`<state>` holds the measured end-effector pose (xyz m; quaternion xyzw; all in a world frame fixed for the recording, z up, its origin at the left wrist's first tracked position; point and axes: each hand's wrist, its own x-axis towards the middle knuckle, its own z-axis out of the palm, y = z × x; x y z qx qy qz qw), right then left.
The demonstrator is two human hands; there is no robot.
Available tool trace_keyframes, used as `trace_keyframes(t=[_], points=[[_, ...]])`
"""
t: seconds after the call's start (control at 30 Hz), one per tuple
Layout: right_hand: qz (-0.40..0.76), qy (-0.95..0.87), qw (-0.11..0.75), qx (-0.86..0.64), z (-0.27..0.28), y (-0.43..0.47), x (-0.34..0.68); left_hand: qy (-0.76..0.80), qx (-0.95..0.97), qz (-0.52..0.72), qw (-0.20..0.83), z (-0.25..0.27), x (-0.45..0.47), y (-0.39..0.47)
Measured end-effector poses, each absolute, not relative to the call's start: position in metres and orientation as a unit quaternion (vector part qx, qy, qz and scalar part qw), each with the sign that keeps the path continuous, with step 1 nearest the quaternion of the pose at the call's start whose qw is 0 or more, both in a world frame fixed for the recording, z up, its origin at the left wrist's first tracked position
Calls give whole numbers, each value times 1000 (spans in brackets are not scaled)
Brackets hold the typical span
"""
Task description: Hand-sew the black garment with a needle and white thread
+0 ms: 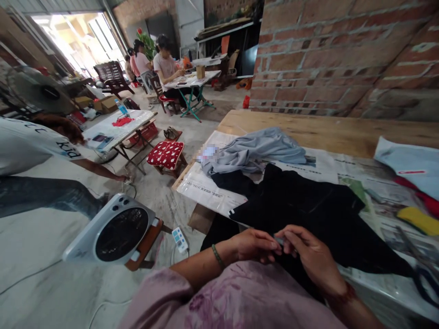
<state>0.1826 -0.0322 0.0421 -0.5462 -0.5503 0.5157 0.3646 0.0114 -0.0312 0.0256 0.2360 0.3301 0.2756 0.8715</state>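
Observation:
Both hands meet above my lap at the table's near edge. My left hand (257, 245), with a beaded bracelet (217, 257) on its wrist, has its fingers curled together in a pinch. Facing it, my right hand (307, 251) is closed, thumb against fingers. Something small may be between the fingertips, but I cannot make it out. Beneath and beyond the hands spreads a black garment (302, 196), part of it hanging over the edge. Behind it lies a crumpled grey-blue garment (254, 148).
Newspaper under clear plastic covers the wooden table (308, 123). To the right lie scissors (423, 278) and a yellow piece (418, 220). On the left stand a box fan (116, 233), a power strip (180, 240) and a red stool (166, 154). A bending person (37, 146) reaches toward the floor.

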Motion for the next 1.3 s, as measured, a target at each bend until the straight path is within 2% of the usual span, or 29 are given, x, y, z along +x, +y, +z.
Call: trace_keyframes(t=[0.13, 0.37, 0.53, 0.77, 0.9, 1.1, 1.3], points=[[535, -532, 396, -523, 42, -37, 182, 353, 240, 261, 866, 33, 17, -31], [502, -525, 415, -548, 47, -40, 189, 388, 311, 250, 831, 44, 24, -34], [568, -463, 457, -505, 39, -47, 195, 351, 312, 246, 848, 38, 36, -36], [485, -567, 421, -515, 38, -49, 213, 317, 308, 240, 864, 41, 46, -36], [486, -564, 401, -534, 45, -51, 217, 337, 302, 216, 865, 42, 48, -37], [585, -362, 518, -508, 63, -40, 228, 385, 352, 191, 832, 37, 45, -36], [555, -290, 627, -463, 97, -13, 268, 415, 366, 237, 798, 33, 17, -23]])
